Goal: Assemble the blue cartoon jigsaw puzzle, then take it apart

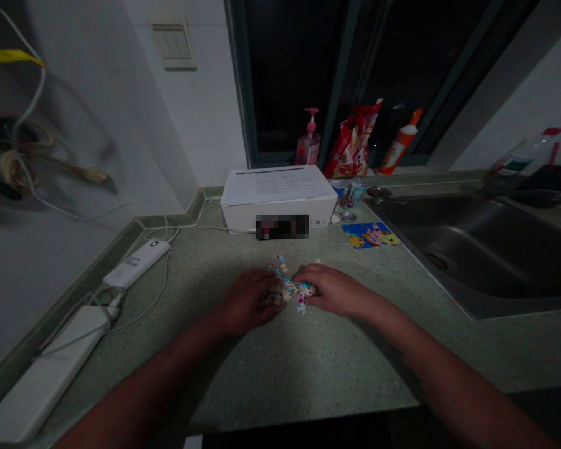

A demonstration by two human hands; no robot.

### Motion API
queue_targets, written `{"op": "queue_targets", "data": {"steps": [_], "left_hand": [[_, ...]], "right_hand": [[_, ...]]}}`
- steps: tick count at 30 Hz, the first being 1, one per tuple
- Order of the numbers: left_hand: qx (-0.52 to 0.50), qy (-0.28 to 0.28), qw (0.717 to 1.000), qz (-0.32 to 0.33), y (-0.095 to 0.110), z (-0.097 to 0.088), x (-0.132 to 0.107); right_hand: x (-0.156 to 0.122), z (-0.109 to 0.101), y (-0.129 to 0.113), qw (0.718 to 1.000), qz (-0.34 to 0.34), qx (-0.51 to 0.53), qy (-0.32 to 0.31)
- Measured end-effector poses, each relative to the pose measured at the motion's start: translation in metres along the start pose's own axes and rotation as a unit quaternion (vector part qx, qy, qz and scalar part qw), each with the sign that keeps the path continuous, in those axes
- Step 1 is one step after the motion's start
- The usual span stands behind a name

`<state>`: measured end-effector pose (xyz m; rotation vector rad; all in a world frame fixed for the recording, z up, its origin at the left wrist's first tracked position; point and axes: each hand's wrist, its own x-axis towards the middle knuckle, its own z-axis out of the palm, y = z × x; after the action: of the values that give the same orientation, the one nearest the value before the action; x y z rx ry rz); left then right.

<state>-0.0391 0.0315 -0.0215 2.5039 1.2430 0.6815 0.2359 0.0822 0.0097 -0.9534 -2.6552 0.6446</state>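
Observation:
A small cluster of colourful jigsaw pieces [290, 288] lies on the speckled green countertop [303, 368], partly joined and partly hidden by my hands. My left hand [249, 302] curls over the cluster's left side, with its fingertips on the pieces. From the right, my right hand [334, 290] reaches in, its fingers pressing on the cluster's right end. The two hands are only a short gap apart.
A white box [278, 212] with a printed sheet on top stands behind the pieces. A colourful picture card [370, 235] lies to its right, next to a steel sink [477, 249]. At left lie a white power strip [42, 374], a power bank [137, 264] and cables.

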Motion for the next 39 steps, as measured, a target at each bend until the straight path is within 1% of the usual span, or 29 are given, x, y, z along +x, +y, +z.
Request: {"op": "queue_targets", "data": {"steps": [2, 6, 11, 14, 17, 20, 22, 24, 26, 30, 33, 35, 37, 39], "left_hand": [[0.0, 0.012, 1.0, -0.002, 0.002, 0.003, 0.004], [-0.033, 0.025, 0.999, -0.007, 0.006, 0.011, 0.013], [-0.08, 0.049, 0.994, -0.053, 0.002, 0.02, 0.017], [-0.111, 0.069, 0.989, -0.075, -0.001, 0.02, 0.016], [-0.096, 0.077, 0.99, -0.072, -0.004, 0.014, 0.011], [-0.044, 0.084, 0.991, -0.096, -0.008, 0.007, 0.006], [-0.019, 0.095, 0.986, -0.132, -0.01, 0.004, 0.004], [-0.008, 0.101, 0.983, -0.153, -0.012, 0.003, 0.002], [-0.007, 0.1, 0.984, -0.145, -0.011, 0.004, 0.001], [-0.016, 0.091, 0.99, -0.102, -0.003, 0.009, 0.002], [-0.013, 0.093, 0.992, -0.086, 0.002, 0.012, 0.003], [-0.016, 0.1, 0.991, -0.088, 0.001, 0.013, 0.003], [-0.014, 0.108, 0.99, -0.086, -0.002, 0.013, 0.001], [-0.001, 0.104, 0.992, -0.068, -0.006, 0.013, -0.004]], "right_hand": [[0.002, 0.003, -0.001, 1.0, -0.002, -0.005, 0.006], [0.005, 0.008, -0.002, 0.999, -0.011, -0.009, 0.032], [0.009, 0.007, -0.005, 0.995, -0.009, 0.046, 0.091], [0.009, 0.003, -0.003, 0.99, -0.001, 0.082, 0.115], [0.011, 0.003, 0.003, 0.989, -0.008, 0.06, 0.133], [0.021, 0.012, 0.006, 0.992, -0.026, 0.019, 0.119], [0.031, 0.021, 0.005, 0.996, -0.02, -0.004, 0.091], [0.039, 0.03, 0.0, 0.997, -0.017, -0.027, 0.066], [0.044, 0.037, -0.005, 0.997, -0.019, -0.051, 0.059], [0.042, 0.047, -0.014, 0.992, -0.022, -0.073, 0.096], [0.041, 0.051, -0.016, 0.991, -0.024, -0.081, 0.108], [0.042, 0.049, -0.016, 0.99, -0.035, -0.069, 0.121], [0.041, 0.042, -0.014, 0.987, -0.05, -0.026, 0.149], [0.035, 0.033, -0.01, 0.981, -0.048, 0.023, 0.185]]}}
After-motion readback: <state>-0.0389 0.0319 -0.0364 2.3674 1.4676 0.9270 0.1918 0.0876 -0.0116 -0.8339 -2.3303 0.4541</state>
